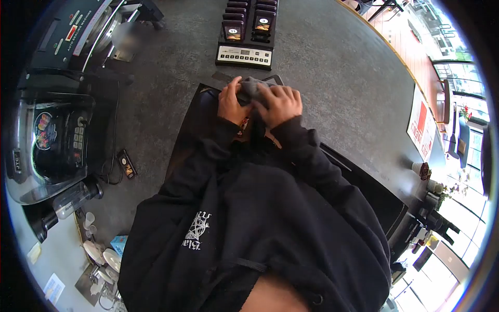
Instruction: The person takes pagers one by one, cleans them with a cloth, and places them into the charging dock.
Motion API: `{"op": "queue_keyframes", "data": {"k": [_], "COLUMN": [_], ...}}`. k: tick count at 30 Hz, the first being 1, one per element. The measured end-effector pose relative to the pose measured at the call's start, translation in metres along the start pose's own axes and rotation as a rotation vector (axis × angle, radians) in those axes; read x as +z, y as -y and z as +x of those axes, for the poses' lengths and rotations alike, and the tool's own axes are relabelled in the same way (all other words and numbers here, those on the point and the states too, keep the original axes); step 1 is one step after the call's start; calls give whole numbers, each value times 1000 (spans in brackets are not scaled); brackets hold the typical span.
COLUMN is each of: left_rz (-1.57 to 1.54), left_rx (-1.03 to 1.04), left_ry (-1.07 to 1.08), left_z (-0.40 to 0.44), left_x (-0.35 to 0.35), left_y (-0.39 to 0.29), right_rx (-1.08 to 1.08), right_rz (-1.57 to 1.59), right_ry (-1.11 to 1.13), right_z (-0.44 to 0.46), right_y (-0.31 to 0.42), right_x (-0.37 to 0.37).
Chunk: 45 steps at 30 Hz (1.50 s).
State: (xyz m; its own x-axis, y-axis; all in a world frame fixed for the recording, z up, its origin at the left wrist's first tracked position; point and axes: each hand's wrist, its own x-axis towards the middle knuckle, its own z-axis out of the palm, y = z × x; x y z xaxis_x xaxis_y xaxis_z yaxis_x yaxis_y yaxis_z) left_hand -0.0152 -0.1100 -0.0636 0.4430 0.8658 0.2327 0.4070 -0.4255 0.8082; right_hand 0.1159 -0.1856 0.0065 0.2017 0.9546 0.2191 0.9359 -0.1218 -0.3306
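A dark grey cloth (252, 87) is bunched between my two hands, above the far edge of a black panel (195, 112). My left hand (232, 102) has its fingers curled at the cloth's left side. On the other side, my right hand (281, 104) grips the cloth with bent fingers. Part of a flat, light-edged object (277, 79) shows just behind the cloth, mostly hidden. Some small coloured print is visible below my hands, between the black sleeves.
A pager dock (244, 56) with numbered pagers stands beyond my hands. At left are a sealing machine (65, 39), a blender in a clear cover (52, 140) and a small dark packet (126, 164). A red and white menu (422, 125) lies at the counter's right edge.
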Motion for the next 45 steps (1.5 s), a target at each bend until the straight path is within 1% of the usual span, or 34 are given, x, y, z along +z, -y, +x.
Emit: {"op": "queue_keyframes", "data": {"k": [1, 3, 4, 6, 8, 11, 15, 19, 21, 23, 25, 27, 32, 34, 36, 37, 38, 39, 41, 42, 45], "left_rz": [-29, -60, -48, -41, -67, -89, -126, -94, -82, 47, 68, 86, 153, 182, 204, 194, 183, 182, 157, 133, 86], "left_rx": [-15, -32, -57, -87, -68, -79, -84, -4, 28, 33, 34, 38, 187, 203, 220, 265, 311, 314, 316, 325, 312], "left_ry": [-33, -69, -73, -76, -70, -46, -58, -48, -48, -14, 5, 25, 21, 30, 41, 17, -7, -6, 47, 44, 84], "left_z": [-1, 0, 0, 1, 1, 2, 2, 2, 3, 3, 3, 3, 2, 1, -1, -2, -3, -4, -8, -7, -6], "left_x": [3, 4, 3, 2, 4, 1, 2, 4, 2, -3, -4, -5, -7, -9, -8, -8, -7, -7, -7, -6, -4], "left_y": [3, 4, 1, 0, 4, 0, 1, 6, 3, -4, -4, -6, -4, -6, -8, -8, -9, -13, -20, -26, -33], "right_rx": [-1, -214, -224, -265, -307, -289, -201, -129, -130, -96, -103, -63, -51, 35, 63, 92, 107, 108, 185, 205, 233], "right_rz": [0, -49, 42, 46, 50, 66, 41, -17, -16, -54, -37, -31, -43, -65, -93, -119, -65, -66, 72, 148, 171], "right_ry": [1, -155, -125, -129, -128, -153, -177, -231, -244, -256, -276, -241, -255, -250, -268, -284, -311, -313, -365, -354, -388], "right_z": [2, 7, 8, 6, 6, 6, 7, 10, 11, 12, 14, 14, 13, 11, 5, 3, -1, -4, -8, -9, -12], "right_y": [5, 9, 4, -1, -6, -8, -12, -17, -21, -29, -39, -46, -55, -65, -77, -82, -85, -85, -84, -82, -73], "right_x": [4, 17, 27, 37, 44, 48, 48, 45, 43, 43, 44, 43, 34, 29, 23, 20, 18, 16, 13, 11, 9]}}
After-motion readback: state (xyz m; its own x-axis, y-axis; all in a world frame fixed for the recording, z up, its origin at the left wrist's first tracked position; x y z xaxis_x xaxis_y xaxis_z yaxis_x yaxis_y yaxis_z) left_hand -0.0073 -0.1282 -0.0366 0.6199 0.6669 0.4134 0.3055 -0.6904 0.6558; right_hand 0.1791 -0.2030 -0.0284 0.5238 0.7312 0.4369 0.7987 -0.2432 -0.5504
